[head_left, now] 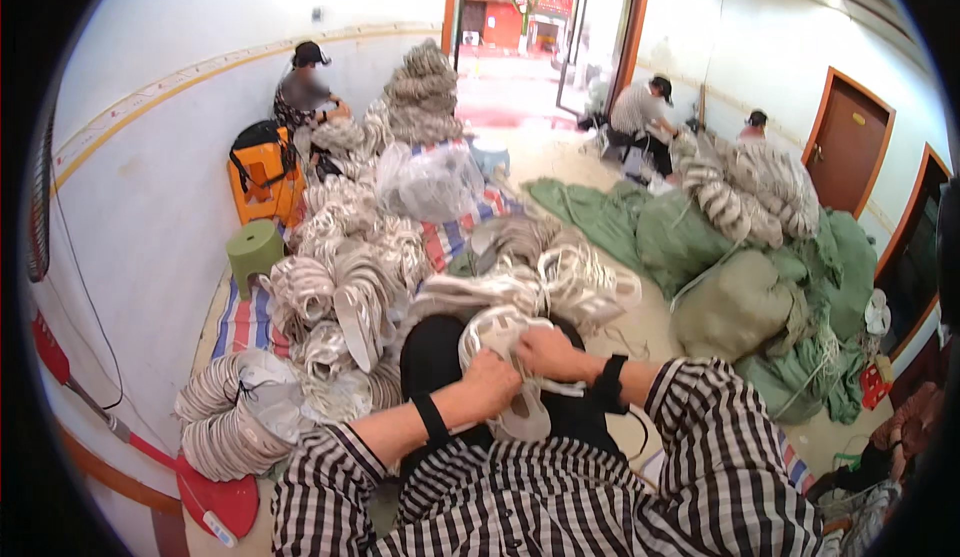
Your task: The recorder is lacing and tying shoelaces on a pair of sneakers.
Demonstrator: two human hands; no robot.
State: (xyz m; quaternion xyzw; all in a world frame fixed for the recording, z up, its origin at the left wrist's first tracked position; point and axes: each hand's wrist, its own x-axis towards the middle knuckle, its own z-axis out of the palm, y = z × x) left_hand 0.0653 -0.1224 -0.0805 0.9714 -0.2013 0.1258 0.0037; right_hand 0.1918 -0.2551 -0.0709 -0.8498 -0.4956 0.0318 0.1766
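I saw, through the head camera, a pale shoe (pixel 487 335) lying on the person's black-clad lap, between the two knees. The left hand (pixel 490 385) was curled nearly closed at the shoe's upper, and the right hand (pixel 554 354) was bent in the same manner just beside it, a little farther from the body. Both hands seemed to me to have hold of this shoe; whether the fingertips pinched a lace or the edge of the upper, I could not tell, because the knuckles hid it. Each wrist carried a black strap. Just beyond the knees I noticed tied shoes (pixel 592 287), and to the left there was a large heap of shoe bundles (pixel 335 287), near a green stool (pixel 253 253). On the right lay green sacks (pixel 685 234). Three other people sat farther away.
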